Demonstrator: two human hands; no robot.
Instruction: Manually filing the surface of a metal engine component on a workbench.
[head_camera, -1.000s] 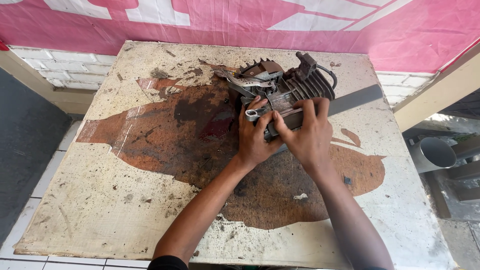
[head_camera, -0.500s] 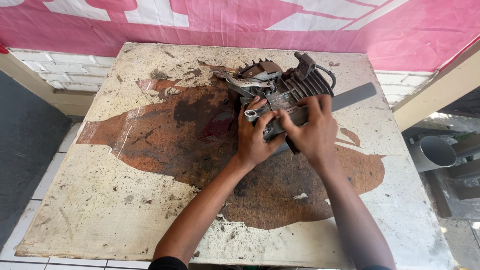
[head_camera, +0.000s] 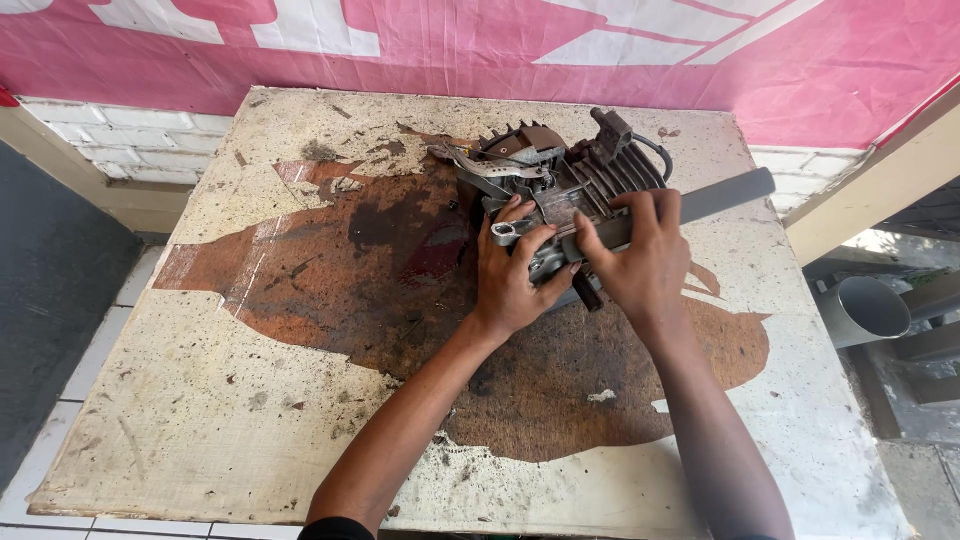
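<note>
Hands on engine, prob. gripping.

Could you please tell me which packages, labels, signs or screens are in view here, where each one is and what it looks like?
Banner: one sign only, stretched along the wall behind the table, above the engine; wide pink sheet with large white shapes.
Packages, labels, screens: none visible.

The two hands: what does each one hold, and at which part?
The right hand holds a long grey tool near its working end on the small engine. The left hand grips the engine's near side beside a ring spanner end.
</note>
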